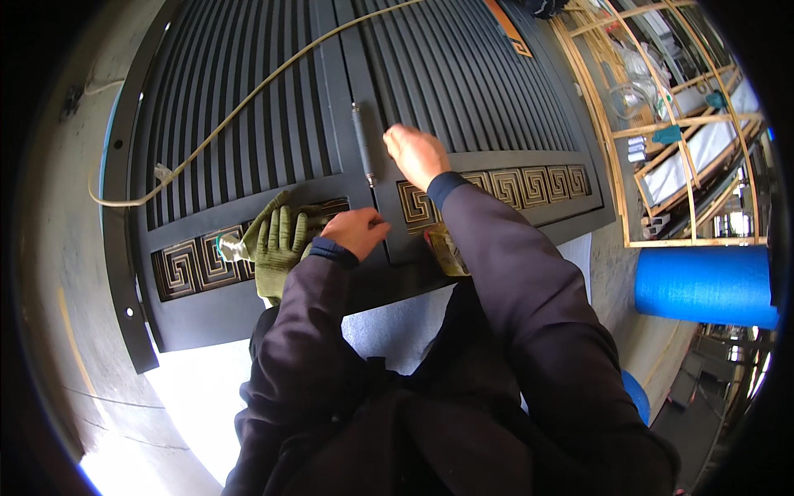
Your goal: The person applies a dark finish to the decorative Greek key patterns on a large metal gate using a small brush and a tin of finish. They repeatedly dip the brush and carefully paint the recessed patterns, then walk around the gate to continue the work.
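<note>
A dark grey metal door panel point(240, 318) with ribs and gold-lined key-pattern strips lies flat before me. My right hand point(418, 155) is closed over the ribs, right of a slim grey door handle point(362, 145), apart from it. Whatever its fingers may hold is hidden. My left hand point(357, 231) is curled closed low on the panel, below the handle's near end. Anything in its fingers is too small to make out. Green work gloves point(279, 248) lie on the left key-pattern strip, beside my left wrist. A yellowish container point(447, 250) shows partly behind my right forearm.
A tan hose point(248, 101) runs across the panel's left half. Beyond its right edge stand wooden frames point(619, 132) with clutter, and a blue foam roll point(703, 286). White sheeting point(385, 331) shows under the near edge. An orange strip point(506, 26) lies at the far right.
</note>
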`<state>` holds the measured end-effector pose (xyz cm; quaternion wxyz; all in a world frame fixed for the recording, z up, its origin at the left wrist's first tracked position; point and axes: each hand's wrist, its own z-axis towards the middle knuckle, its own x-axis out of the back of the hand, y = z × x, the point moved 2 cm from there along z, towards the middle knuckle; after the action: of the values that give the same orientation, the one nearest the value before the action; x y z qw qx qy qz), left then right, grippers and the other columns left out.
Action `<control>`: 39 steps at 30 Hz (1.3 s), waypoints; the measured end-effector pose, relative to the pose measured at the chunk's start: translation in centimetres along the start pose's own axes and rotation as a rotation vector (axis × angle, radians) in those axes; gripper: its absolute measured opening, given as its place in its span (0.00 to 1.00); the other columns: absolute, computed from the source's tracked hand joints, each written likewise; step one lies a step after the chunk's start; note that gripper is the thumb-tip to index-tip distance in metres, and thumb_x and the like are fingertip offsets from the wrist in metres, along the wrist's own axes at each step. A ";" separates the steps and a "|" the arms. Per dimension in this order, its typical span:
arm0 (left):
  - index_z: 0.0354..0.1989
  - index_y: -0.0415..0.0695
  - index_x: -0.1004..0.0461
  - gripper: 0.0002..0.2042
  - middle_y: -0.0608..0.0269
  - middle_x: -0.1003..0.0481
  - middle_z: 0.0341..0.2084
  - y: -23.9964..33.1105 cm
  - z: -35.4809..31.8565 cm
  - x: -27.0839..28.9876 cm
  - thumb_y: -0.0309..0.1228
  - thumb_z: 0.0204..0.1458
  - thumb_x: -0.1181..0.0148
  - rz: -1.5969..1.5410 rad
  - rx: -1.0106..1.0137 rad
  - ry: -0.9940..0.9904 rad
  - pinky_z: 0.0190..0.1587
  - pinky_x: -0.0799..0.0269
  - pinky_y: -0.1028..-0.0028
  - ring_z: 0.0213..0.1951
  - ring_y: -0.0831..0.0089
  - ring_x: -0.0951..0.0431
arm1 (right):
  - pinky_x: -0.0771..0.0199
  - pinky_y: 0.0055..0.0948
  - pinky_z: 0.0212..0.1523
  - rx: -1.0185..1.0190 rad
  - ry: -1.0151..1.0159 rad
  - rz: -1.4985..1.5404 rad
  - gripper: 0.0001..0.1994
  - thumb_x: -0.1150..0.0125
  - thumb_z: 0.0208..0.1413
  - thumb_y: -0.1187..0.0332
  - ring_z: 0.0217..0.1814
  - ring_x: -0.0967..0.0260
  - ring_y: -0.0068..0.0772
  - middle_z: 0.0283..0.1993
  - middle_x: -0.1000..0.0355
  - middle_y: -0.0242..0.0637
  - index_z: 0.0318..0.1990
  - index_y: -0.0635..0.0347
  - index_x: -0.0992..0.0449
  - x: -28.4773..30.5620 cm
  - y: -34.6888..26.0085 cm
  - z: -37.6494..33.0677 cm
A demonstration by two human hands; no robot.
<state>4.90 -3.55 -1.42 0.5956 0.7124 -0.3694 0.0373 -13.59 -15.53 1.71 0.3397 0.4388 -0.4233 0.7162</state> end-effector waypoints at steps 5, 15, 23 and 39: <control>0.49 0.41 0.16 0.18 0.50 0.14 0.40 0.6 -1.3 -1.2 0.43 0.62 0.35 0.004 -0.028 0.022 0.51 0.19 0.62 0.43 0.54 0.13 | 0.18 0.33 0.42 -0.310 0.155 0.621 0.12 0.43 0.74 0.61 0.36 0.18 0.31 0.37 0.17 0.38 0.47 0.60 0.20 8.7 3.0 -1.6; 0.49 0.45 0.16 0.16 0.55 0.13 0.37 1.8 -0.1 -6.6 0.43 0.63 0.37 0.102 -0.059 -0.108 0.50 0.19 0.61 0.44 0.55 0.13 | 0.21 0.32 0.37 -0.634 -0.061 0.673 0.07 0.40 0.70 0.69 0.34 0.23 0.27 0.35 0.20 0.38 0.47 0.63 0.20 14.8 8.7 -21.3; 0.52 0.41 0.17 0.17 0.55 0.14 0.36 1.7 -0.4 -7.6 0.41 0.64 0.36 0.116 -0.052 -0.130 0.48 0.19 0.66 0.39 0.62 0.13 | 0.20 0.53 0.42 -0.241 -0.061 0.006 0.09 0.40 0.66 0.65 0.42 0.18 0.55 0.37 0.19 0.48 0.43 0.60 0.19 10.0 6.5 -23.1; 0.58 0.42 0.20 0.21 0.54 0.12 0.44 2.2 -0.2 -7.8 0.44 0.65 0.38 0.116 -0.024 -0.236 0.57 0.20 0.61 0.49 0.55 0.13 | 0.17 0.52 0.42 -0.304 -0.417 -0.238 0.13 0.53 0.72 0.68 0.44 0.16 0.56 0.37 0.16 0.48 0.46 0.60 0.20 4.7 5.8 -21.9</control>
<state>-1.94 0.31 -3.38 0.5532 0.6821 -0.4779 -0.0170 -27.82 2.46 -1.40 0.3890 0.5671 -0.5321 0.4939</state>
